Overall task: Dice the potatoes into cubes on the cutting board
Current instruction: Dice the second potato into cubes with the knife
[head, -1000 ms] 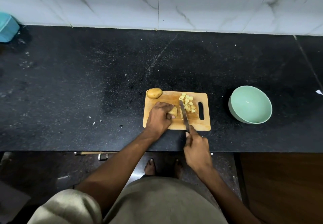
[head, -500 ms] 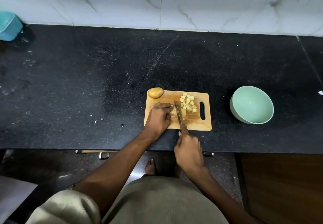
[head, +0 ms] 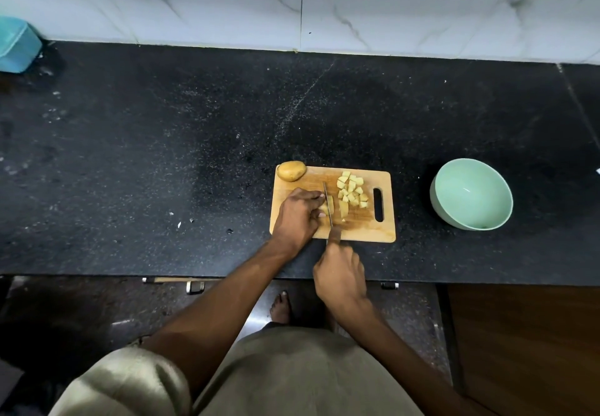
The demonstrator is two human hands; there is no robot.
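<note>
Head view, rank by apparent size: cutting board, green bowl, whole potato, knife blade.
1. cutting board
2. green bowl, nearly as deep as the board but much narrower
3. whole potato
4. knife blade, longer than the potato but a thin sliver, so this pair is unsure

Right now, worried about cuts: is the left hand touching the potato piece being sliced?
Touching. The head view shows the left hand with fingers curled onto the potato piece, no gap, beside the knife.
</note>
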